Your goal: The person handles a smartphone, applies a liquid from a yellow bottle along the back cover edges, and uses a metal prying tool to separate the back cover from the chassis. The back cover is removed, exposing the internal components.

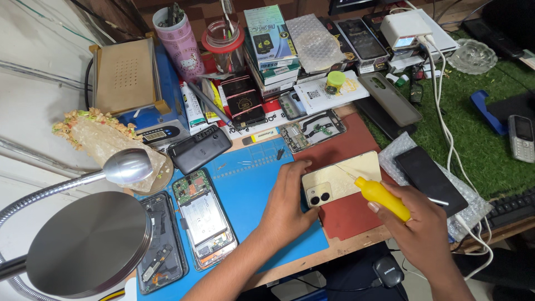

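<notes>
Under our hands we see a phone back cover (341, 179) in glossy pale gold, a small bottle (383, 197) of smooth yellow plastic, matt rubbery mats (251, 178) in blue and red, and left of them a brushed metal lamp shade (89, 242).

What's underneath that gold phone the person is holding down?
The gold phone lies on a red mat, beside a blue mat. The left hand steadies its edge. Whatever lies directly beneath the phone is covered.
</notes>
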